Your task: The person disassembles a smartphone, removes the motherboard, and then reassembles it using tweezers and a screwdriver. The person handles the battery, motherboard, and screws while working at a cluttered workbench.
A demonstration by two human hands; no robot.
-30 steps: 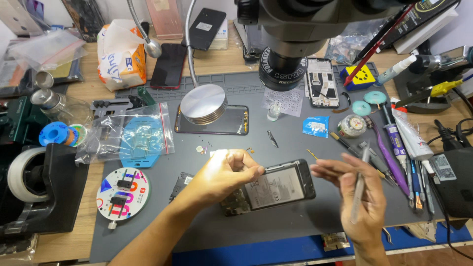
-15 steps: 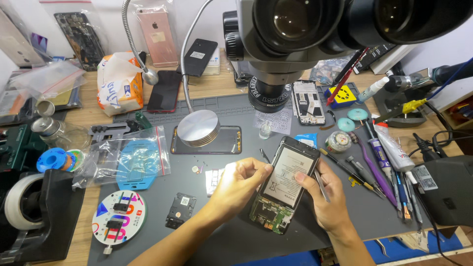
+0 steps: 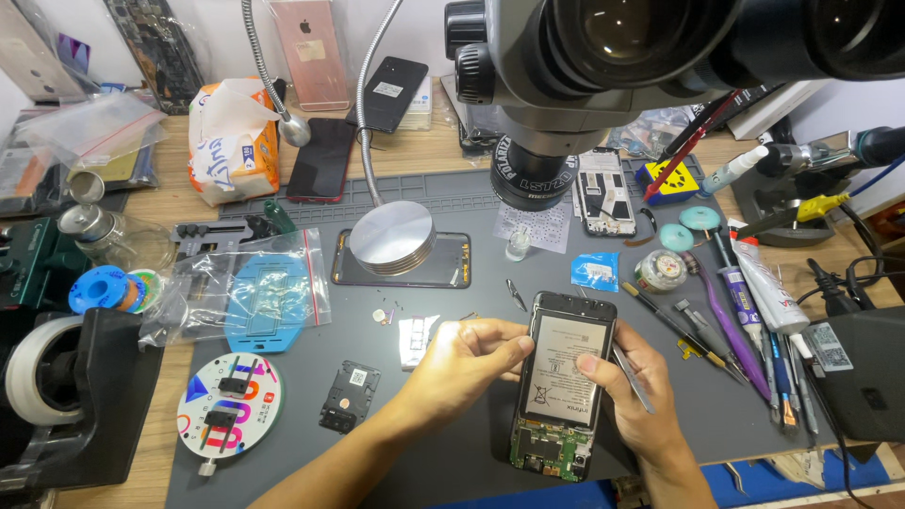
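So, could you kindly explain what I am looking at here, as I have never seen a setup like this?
This is a single view from a camera worn on a person's head, looking down at their own two bare hands over a grey work mat. The big dark shape at the top is a microscope. The left hand and right hand hold an opened phone with its back off, so the battery and green circuit board show. The right hand also holds tweezers. Around lie hand tools, a round metal lamp base, a plastic bag and a tape roll.
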